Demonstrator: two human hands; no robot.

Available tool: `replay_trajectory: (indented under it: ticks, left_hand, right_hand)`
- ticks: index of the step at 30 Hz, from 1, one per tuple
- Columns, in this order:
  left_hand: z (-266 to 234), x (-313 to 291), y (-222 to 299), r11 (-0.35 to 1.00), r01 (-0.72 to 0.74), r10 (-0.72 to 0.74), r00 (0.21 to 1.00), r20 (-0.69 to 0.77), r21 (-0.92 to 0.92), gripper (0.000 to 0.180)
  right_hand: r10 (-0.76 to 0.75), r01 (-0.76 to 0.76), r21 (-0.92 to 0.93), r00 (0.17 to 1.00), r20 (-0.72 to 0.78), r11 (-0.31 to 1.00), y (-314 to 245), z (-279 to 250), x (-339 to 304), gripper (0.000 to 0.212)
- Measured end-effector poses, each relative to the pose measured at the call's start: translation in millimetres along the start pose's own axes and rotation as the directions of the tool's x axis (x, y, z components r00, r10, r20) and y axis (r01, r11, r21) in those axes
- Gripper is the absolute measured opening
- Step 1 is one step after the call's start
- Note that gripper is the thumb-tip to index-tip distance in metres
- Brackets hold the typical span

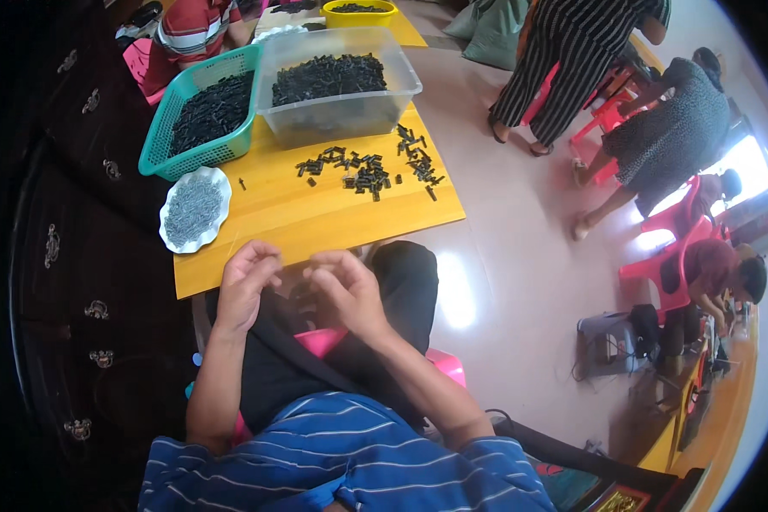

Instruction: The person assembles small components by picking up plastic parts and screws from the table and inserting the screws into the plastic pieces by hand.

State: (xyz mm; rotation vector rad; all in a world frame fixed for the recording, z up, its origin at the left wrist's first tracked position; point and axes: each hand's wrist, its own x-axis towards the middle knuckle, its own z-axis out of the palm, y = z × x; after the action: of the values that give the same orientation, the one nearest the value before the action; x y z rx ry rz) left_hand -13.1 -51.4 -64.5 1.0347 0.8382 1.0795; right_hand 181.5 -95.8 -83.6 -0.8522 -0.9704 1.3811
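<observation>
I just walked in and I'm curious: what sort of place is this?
Probably a small home workshop for hand assembly. A low yellow wooden table carries a clear plastic tub and a green plastic basket heaped with small black parts, and other people work on pink plastic chairs nearby.

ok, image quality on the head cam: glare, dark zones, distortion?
Head view: strong fisheye, the yellow table edges bow and the corners vignette to black; the far right blows out at a bright window, with a glare patch on the glossy floor; the left side with the dark cabinet is underexposed; left hand and right hand are slightly soft, so any small part between the fingers is unreadable.
</observation>
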Motion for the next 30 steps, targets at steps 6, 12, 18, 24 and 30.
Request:
replay_trajectory:
  ticks: [6,12,18,24,30]
  left_hand:
    - [11,0,12,0.991,-0.082,0.075,0.995,0.071,0.102,0.015]
    - [23,5,18,0.978,-0.147,0.13,0.985,0.117,0.151,0.017]
    - [32,2,24,0.948,-0.199,0.17,0.976,0.135,0.247,0.012]
    - [33,5,22,0.91,-0.226,0.187,0.972,0.142,0.347,0.01]
    - [33,13,18,0.761,-0.279,0.186,0.959,0.215,0.585,0.009]
  right_hand:
    - [0.045,-0.044,0.051,0.999,-0.009,0.998,-13,1,-3,0.021]
    - [0.023,-0.025,0.178,1.0,0.011,0.984,-16,5,-6,0.021]
    - [0.026,-0.033,0.146,0.999,0.045,0.989,-15,7,-2,0.017]
    - [0.036,-0.04,0.119,0.999,0.037,0.992,-14,3,-1,0.014]
    - [0.078,-0.086,-0.174,0.996,-0.051,0.981,-33,1,-6,0.018]
